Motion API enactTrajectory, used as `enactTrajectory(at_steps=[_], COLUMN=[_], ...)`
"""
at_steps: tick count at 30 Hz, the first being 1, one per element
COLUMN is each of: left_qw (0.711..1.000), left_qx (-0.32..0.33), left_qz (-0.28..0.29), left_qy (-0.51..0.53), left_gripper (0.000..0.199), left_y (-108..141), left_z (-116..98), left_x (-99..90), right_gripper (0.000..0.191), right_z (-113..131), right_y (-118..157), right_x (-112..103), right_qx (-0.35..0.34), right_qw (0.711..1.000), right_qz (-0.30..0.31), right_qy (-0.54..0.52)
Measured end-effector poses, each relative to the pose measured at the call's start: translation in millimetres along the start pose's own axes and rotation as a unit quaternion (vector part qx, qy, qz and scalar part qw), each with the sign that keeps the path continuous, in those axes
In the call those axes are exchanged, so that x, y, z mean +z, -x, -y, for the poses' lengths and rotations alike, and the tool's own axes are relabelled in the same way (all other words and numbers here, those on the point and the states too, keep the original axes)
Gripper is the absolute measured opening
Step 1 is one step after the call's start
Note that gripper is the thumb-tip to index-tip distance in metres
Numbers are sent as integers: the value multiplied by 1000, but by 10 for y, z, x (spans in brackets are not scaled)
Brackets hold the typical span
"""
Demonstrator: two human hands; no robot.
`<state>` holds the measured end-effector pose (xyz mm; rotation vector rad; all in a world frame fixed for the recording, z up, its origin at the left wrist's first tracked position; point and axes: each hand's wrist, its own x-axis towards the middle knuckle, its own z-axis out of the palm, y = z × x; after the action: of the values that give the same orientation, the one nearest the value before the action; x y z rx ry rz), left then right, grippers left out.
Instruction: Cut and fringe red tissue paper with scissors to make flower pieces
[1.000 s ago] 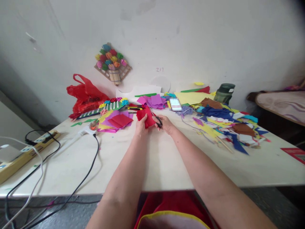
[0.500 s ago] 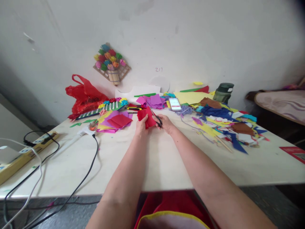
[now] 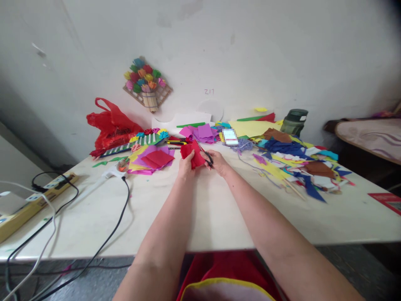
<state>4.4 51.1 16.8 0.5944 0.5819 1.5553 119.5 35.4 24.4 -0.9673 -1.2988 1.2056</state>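
Observation:
Over the middle of the white table (image 3: 219, 213), my left hand (image 3: 186, 165) is closed on a piece of red crepe-like paper (image 3: 196, 155), thumb on its near face. A pair of scissors (image 3: 209, 159) with black handles is gripped in my right hand (image 3: 217, 163). Its blades lie along the right edge of the red paper; whether they are parted there is too small to tell. Left of my hands lies a fan of yellow, purple and red paper sheets (image 3: 158, 159). Behind the hands sit purple paper pieces (image 3: 205, 133) and a yellow utility knife (image 3: 176, 142).
Heaped coloured scraps (image 3: 303, 165) cover the right side, with a green bottle (image 3: 294, 121) behind them. A phone (image 3: 230, 136) lies near purple yarn (image 3: 244, 144). At the left are a red plastic bag (image 3: 112, 125), a power strip (image 3: 40, 200), a glue gun (image 3: 117, 170) and loose cables.

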Motion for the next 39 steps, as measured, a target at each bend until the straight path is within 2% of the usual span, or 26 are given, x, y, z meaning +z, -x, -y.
enactTrajectory(at_steps=[7,12,23,39], left_qw=[1000,999,999,998], left_qx=[-14,-32,-2,-10], left_qz=[-2,-9,22,50], left_qy=[-4,-8,-29,-38], left_gripper=[15,19,17,25], left_y=[22,38,1,-49], left_z=[-25,-32,19,55], left_x=[17,14,-4,-65], right_gripper=[29,34,41,42], right_z=[4,4,17,8], right_y=[6,6,8,-6], right_x=[36,19,-35,-38], right_qx=[0,13,16,-6], right_qw=[1000,1000,999,999], right_qz=[-5,8,14,4], right_qy=[-3,-1,-32,-33])
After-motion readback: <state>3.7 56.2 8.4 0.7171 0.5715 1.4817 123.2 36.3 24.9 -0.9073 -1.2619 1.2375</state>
